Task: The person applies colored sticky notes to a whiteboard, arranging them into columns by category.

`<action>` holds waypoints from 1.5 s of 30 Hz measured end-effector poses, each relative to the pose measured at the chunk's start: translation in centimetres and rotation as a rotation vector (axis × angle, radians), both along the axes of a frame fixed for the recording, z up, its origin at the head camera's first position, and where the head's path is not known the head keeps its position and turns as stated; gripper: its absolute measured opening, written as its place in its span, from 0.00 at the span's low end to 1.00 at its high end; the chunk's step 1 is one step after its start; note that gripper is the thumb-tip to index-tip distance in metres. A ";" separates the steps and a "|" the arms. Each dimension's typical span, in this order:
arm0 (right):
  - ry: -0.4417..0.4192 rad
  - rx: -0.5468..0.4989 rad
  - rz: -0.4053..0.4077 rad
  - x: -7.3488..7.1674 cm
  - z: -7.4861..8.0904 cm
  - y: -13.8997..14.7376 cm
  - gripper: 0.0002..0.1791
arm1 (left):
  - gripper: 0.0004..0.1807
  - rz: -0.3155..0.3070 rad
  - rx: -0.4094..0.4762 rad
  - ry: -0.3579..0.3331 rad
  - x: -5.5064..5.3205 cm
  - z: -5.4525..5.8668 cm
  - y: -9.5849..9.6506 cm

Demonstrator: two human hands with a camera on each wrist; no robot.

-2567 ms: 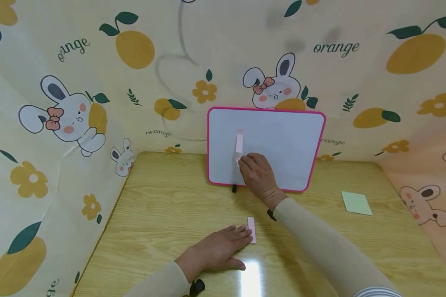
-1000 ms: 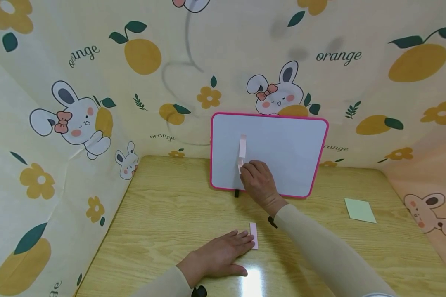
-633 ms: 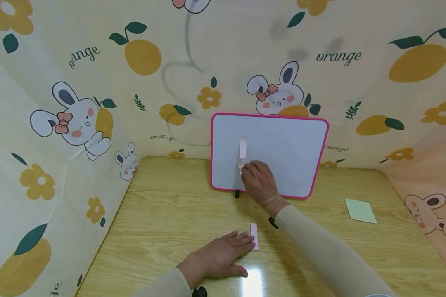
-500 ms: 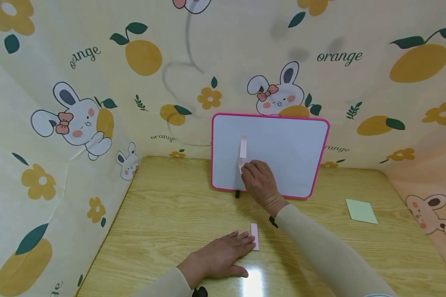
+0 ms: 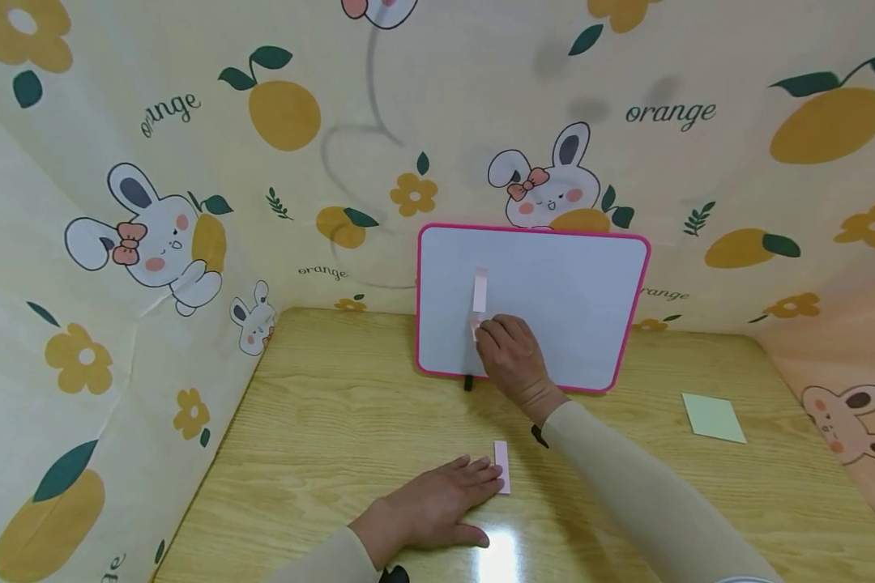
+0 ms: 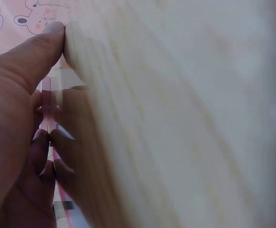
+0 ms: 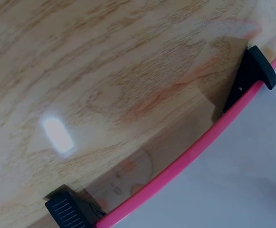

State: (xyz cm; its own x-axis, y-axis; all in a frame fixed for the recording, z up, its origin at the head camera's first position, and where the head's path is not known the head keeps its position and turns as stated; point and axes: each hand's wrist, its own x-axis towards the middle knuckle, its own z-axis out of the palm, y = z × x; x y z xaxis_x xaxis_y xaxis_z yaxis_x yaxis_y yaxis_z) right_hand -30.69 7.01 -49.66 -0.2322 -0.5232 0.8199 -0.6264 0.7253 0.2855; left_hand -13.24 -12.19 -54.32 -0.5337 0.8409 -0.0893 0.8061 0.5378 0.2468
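A whiteboard [image 5: 569, 308] with a pink frame stands upright against the back wall. Down its left part runs a pale pink paper strip [image 5: 480, 290]. My right hand [image 5: 512, 356] pinches a curling pink piece at its lower end; whether that is the same strip or another, I cannot tell. On the table my left hand [image 5: 437, 502] lies flat, its fingertips touching a second pink paper strip [image 5: 501, 457]. In the left wrist view the left hand [image 6: 14, 109] rests along the tabletop. The right wrist view does not include the right hand.
A light green square of paper [image 5: 714, 417] lies on the wood-grain table [image 5: 321, 389] at the right. Black feet [image 7: 256, 71] hold the board's lower edge. Patterned cloth walls [image 5: 364, 105] enclose the table on the back and both sides.
The head view has tilted and shifted a little. Both hands stay at practically the same places, the right on the board's pink paper and the left on the table strip.
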 end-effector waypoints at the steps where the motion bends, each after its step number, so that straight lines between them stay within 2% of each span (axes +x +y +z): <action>1: -0.001 0.001 -0.001 0.0 0.0 0.0 0.06 | 0.42 -0.001 0.002 0.001 0.0 0.0 0.0; 16: -0.064 0.031 -0.062 0.2 -0.4 0.3 0.07 | 0.43 0.001 0.006 -0.038 0.1 0.2 0.2; 22: -0.104 0.062 -0.106 0.5 -0.5 0.4 0.09 | 0.42 -0.004 0.015 -0.026 0.1 0.3 0.3; 33: -0.236 0.194 -0.235 1.6 -1.4 0.7 0.31 | 0.42 -0.001 0.013 -0.032 0.2 0.4 0.5; 41: -0.302 0.293 -0.272 2.9 -2.2 0.8 0.36 | 0.43 0.010 -0.025 -0.013 0.2 0.8 0.5; 45: -0.356 0.337 -0.284 3.4 -2.6 0.7 0.37 | 0.41 0.052 0.005 -0.054 0.0 1.1 0.6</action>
